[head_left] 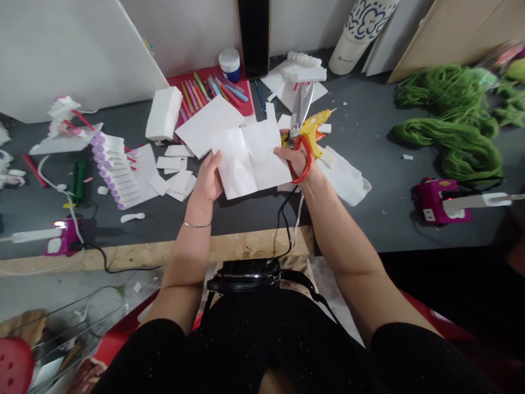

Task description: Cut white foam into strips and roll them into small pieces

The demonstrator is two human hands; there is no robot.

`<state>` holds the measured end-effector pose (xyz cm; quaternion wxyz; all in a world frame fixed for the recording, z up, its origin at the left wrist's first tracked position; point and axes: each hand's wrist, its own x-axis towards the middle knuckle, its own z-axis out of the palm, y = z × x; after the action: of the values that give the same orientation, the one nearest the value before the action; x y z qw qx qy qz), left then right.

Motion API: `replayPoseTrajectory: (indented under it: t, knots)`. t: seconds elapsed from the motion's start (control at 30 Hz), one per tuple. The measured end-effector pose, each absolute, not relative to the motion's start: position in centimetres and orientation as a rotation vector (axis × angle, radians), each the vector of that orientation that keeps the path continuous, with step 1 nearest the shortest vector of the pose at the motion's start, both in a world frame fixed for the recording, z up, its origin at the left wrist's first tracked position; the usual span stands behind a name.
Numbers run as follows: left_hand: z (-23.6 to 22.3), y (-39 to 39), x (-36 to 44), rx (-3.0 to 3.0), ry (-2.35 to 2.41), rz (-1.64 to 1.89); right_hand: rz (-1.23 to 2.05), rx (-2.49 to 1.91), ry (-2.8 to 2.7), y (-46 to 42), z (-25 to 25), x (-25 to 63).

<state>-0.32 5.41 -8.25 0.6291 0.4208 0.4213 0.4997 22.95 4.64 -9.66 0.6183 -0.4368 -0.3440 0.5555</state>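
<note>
Both my hands hold up a creased white foam sheet [251, 158] above the grey table top. My left hand [208, 176] pinches its left edge. My right hand [292, 161] grips its right edge and also has large scissors [298, 117] with orange-red handles, the blades pointing away from me. Just beyond the right hand lies a yellow hot glue gun [315, 128], partly behind the scissors. A larger white sheet [210, 126] lies under the far side of the held sheet, and several small white foam pieces [174, 178] lie near my left hand.
Green yarn [451, 123] is heaped at the right. Magenta power units [441, 202] sit at both sides. Markers lie on a red board [197, 93] at the back. White foam models [301, 74] and purple-tipped strips [115, 169] stand nearby. Cables cross the table's wooden front edge [246, 246].
</note>
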Motion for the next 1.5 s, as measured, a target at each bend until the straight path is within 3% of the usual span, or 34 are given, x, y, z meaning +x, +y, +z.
replayPoseTrajectory:
  t: [0.27, 1.17, 1.5]
  knots:
    - [-8.5, 5.0, -0.4, 0.835, 0.899, 1.009, 1.31, -1.024, -0.82, 4.3, -9.4, 22.3]
    - [-8.6, 4.5, -1.2, 0.682, 0.862, 1.032, 1.23, -1.083, -0.93, 4.6, -9.9, 22.9]
    - [-6.5, 5.1, -2.2, 0.519, 0.932, 1.191, 1.537, -1.068, -0.854, 4.0, -7.7, 23.9]
